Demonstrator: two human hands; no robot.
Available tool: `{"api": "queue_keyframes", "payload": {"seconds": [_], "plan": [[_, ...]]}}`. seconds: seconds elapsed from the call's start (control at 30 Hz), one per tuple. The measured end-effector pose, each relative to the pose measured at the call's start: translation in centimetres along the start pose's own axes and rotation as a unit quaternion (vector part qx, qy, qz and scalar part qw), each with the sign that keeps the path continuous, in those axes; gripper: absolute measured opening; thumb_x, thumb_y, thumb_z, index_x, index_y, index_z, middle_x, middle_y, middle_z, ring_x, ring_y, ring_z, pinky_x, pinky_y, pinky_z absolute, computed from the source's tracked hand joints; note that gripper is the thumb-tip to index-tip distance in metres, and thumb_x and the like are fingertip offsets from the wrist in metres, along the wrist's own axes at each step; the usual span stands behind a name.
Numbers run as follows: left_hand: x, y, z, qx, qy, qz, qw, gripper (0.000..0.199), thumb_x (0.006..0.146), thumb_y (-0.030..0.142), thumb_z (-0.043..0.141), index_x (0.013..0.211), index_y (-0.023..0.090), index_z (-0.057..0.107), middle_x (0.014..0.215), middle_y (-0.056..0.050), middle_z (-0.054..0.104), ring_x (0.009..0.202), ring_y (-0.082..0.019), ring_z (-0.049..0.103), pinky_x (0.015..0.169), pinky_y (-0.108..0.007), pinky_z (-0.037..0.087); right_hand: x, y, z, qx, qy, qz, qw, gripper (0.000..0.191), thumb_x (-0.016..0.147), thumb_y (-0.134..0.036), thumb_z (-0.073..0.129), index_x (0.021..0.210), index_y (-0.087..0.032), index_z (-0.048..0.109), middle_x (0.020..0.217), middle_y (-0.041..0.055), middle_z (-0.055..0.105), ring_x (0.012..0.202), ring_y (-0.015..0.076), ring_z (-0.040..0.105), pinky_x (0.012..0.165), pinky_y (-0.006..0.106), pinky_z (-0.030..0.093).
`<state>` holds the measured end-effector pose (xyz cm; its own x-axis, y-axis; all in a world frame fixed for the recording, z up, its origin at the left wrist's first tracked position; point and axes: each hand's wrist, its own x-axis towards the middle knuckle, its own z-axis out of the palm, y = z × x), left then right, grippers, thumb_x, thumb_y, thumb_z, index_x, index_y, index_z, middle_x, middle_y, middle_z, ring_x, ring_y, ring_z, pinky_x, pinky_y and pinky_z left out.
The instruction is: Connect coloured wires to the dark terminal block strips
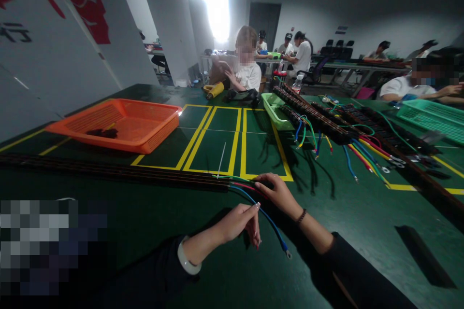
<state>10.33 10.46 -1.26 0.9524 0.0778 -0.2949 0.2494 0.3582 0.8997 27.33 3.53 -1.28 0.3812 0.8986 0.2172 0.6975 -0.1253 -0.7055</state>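
A long dark strip (145, 172) lies across the table, with coloured wires leaving its right end. My right hand (278, 194) is closed over the green wire (237, 178) and the red wire (243, 185), which vanish beneath its fingers. Below it, my left hand (235, 224) is bent at the wrist, fingers hanging down and thumb apart from them. Its thumb tip is beside the blue wire (272, 224), which curves down to a ring terminal (288, 254). Whether the thumb touches that wire, I cannot tell. A thin white tie (222, 157) sticks up from the strip's end.
An orange basket (159, 137) with dark pieces stands at left, beyond the strip. Wired dark strips (326, 123) pile up at right by a green basket (277, 118). A flat dark piece (426, 256) lies near right. Across the table sits a person (250, 75) near a yellow tool (215, 90).
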Motion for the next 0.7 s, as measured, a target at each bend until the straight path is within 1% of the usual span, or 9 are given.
{"api": "queue_keyframes", "payload": {"seconds": [0.07,0.17,0.33,0.47,0.57,0.7], "plan": [[-0.04,0.07,0.04,0.001,0.000,0.000,1.000,0.061,0.082,0.064,0.038,0.053,0.012,0.053,0.051,-0.007,0.061,0.046,-0.015,0.059,0.049,-0.025,0.047,-0.03,0.21,0.29,0.024,-0.014,0.003,1.000,0.032,0.085,-0.042,0.055,0.104,-0.018,0.064,0.103,0.0067,0.066,0.097,0.0189,0.057,0.088,0.034,0.041],[-0.10,0.14,0.14,-0.005,0.002,-0.003,1.000,0.060,0.082,0.063,0.038,0.054,0.012,0.053,0.051,-0.007,0.061,0.046,-0.014,0.060,0.048,-0.024,0.047,-0.05,0.22,0.47,0.034,-0.042,0.008,0.999,0.035,0.085,-0.043,0.054,0.108,-0.019,0.065,0.108,0.0070,0.066,0.102,0.0203,0.057,0.091,0.036,0.041],[0.03,-0.22,0.09,-0.010,0.004,-0.001,1.000,0.059,0.081,0.063,0.040,0.055,0.012,0.052,0.051,-0.008,0.061,0.045,-0.015,0.059,0.047,-0.024,0.046,0.05,-0.07,0.31,0.034,-0.078,0.004,0.996,0.040,0.085,-0.047,0.053,0.111,-0.019,0.065,0.105,0.0071,0.068,0.098,0.0210,0.059,0.089,0.036,0.042],[0.10,-0.36,-0.05,-0.009,-0.001,0.002,1.000,0.058,0.082,0.062,0.039,0.056,0.013,0.052,0.052,-0.008,0.062,0.046,-0.015,0.060,0.047,-0.025,0.047,0.11,-0.19,0.19,0.010,-0.117,0.012,0.993,0.042,0.086,-0.047,0.051,0.114,-0.019,0.064,0.100,0.0077,0.068,0.093,0.0213,0.060,0.086,0.035,0.042],[0.08,-0.29,-0.08,-0.010,-0.002,0.002,1.000,0.057,0.082,0.061,0.040,0.056,0.012,0.052,0.052,-0.008,0.062,0.046,-0.015,0.061,0.048,-0.025,0.048,0.05,-0.15,0.39,-0.024,-0.141,0.009,0.990,0.038,0.087,-0.045,0.050,0.111,-0.020,0.065,0.098,0.0068,0.067,0.093,0.0207,0.058,0.088,0.037,0.039],[0.08,-0.26,-0.11,-0.012,0.000,0.002,1.000,0.058,0.083,0.060,0.040,0.054,0.011,0.053,0.051,-0.008,0.062,0.045,-0.015,0.060,0.048,-0.024,0.048,-0.10,-0.17,0.72,-0.075,-0.133,0.015,0.988,0.032,0.085,-0.045,0.053,0.099,-0.020,0.065,0.091,0.0047,0.065,0.092,0.0201,0.055,0.087,0.038,0.035]]}}
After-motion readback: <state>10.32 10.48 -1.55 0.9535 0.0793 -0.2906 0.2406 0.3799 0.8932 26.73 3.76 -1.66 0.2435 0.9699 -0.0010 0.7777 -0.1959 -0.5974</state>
